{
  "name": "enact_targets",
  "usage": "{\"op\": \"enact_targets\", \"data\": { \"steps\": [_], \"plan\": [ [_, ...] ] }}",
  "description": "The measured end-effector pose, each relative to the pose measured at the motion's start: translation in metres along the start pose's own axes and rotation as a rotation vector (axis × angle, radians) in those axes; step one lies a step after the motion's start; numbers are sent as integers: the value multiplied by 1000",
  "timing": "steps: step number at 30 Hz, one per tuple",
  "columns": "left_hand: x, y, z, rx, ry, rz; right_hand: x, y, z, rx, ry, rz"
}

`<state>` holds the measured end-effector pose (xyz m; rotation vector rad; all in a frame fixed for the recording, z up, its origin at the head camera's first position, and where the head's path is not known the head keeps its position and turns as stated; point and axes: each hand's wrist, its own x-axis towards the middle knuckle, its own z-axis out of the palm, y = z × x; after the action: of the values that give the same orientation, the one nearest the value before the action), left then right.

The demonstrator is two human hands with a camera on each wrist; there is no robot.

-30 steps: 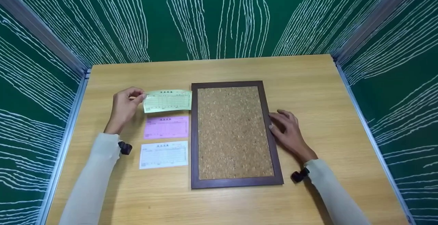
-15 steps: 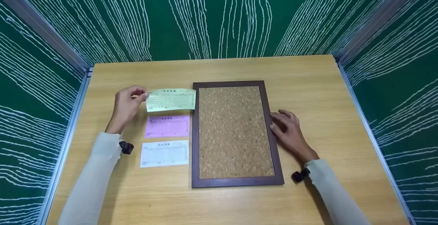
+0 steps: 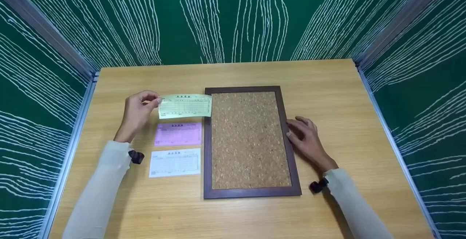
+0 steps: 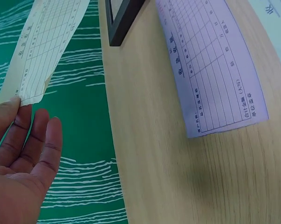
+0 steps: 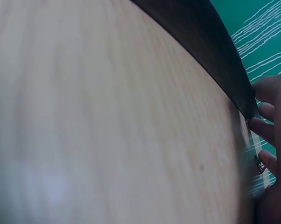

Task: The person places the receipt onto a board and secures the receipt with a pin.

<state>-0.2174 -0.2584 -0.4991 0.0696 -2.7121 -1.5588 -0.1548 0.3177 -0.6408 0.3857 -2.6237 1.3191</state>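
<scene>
In the head view, my left hand (image 3: 137, 112) pinches a green printed slip (image 3: 185, 106) by its left end between thumb and forefinger. The slip is slightly curved, its right end over the left border of a cork board (image 3: 251, 140) in a dark brown frame. In the left wrist view this slip (image 4: 49, 44) hangs raised. Relaxed fingers of my right hand (image 3: 305, 139) touch the frame's right edge. The right wrist view has them against the frame's side (image 5: 210, 46), with a small dark wiry thing (image 5: 260, 164) by a lower fingertip, too small to identify.
A pink slip (image 3: 177, 134) and a white slip (image 3: 174, 163) lie on the wooden table (image 3: 255, 217), left of the board, one below the other. Green walls (image 3: 189, 20) with white wavy lines enclose the back and sides.
My left hand has moved a little to the right with the green slip, whose right end now reaches across the frame's left border. The right hand has stayed on the frame.
</scene>
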Motion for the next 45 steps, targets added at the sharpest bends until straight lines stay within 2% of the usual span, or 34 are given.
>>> {"op": "enact_targets", "data": {
  "steps": [14, 25, 45],
  "plan": [
    [-3, 5, 11, -25, -10, 54, 4, -13, -2, -23, -57, 76],
    [-2, 6, 18, -21, -28, 108, 13, -27, -4, 3, -58, 35],
    [-1, 25, 26, -7, -63, 109, 32, -60, 2, 76, -103, -27]
  ]
}}
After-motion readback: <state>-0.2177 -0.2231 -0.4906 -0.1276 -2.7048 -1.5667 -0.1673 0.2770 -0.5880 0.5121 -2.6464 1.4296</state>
